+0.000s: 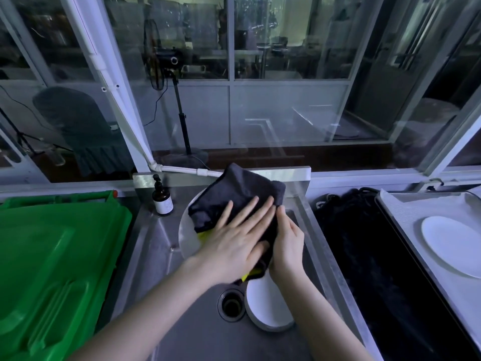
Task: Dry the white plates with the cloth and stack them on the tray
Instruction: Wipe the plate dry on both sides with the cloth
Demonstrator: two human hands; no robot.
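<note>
From the head view, a white round plate [186,230] is seen tilted above the stainless steel sink [161,256], its face turned toward the camera. Most of it is covered by a dark grey cloth with a yellow underside [239,194]. Only the plate's left rim is left showing.

The left grip [234,238] is laid flat on the cloth, fingers straight and spread, pressing the fabric against the plate; nothing is clasped by it. The right grip [286,246] is curled round the plate's cloth-wrapped right edge, with the thumb set against the fabric just beside the left fingertips. Yellow folds of the cloth are glimpsed under the left palm and below the wrist.

Down in the basin, a second white plate [268,306] is seen lying directly below the two grips, its edge just beside the round metal drain [231,304].

Over on the right, a pale rectangular tray [406,212] is seen, and one white plate [453,243] is already lying flat on it. A black mass, too dark to be made out, is spread between the sink and the tray.

At the sink's back left corner, a brown pump bottle with a white label [162,200] is stood upright. The left side is filled by a bright green plastic bin lid [52,256].
</note>
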